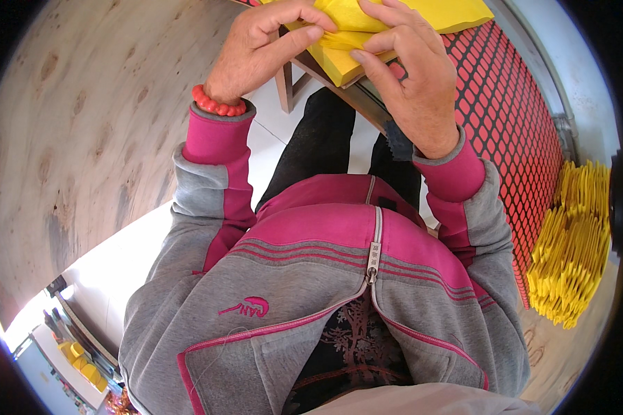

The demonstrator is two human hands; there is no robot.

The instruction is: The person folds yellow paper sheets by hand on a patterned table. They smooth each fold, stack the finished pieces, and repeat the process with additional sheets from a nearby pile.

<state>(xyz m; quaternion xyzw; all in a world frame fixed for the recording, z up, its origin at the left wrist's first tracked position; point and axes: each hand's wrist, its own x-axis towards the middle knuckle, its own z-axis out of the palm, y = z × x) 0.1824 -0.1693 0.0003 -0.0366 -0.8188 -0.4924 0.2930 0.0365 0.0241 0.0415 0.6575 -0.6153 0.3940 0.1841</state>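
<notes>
Pale plywood (104,124) fills the left of the view, while a red covering with a black honeycomb pattern (512,152) spreads on the right. Between these sides, at the top, a soft yellow sheet (346,10) lies directly between the hands, straight ahead of the person and cut off by the picture's upper edge, so its full length cannot be told. Its visible folds run roughly crosswise, from one hand toward the other, above a few flatter yellow layers (336,62) whose near corner points back at the body. Neither hand is clearly nearer: both touch the yellow material.

Reaching in from the left, the left hand (256,52) pinches the fold, thumb and forefinger almost meeting. From the opposite side the right hand (419,72) curls over the sheet, thumb and forefinger close together at its near edge; whether they grip or only press, I cannot tell.

Below the layers runs the wooden edge of a counter (367,104), slanting down to the right, with white floor (264,114) visible past it. Far to the right, well apart from the hands, a tall bundle of folded yellow pieces (567,249) sits beside a pale wall (588,104).
</notes>
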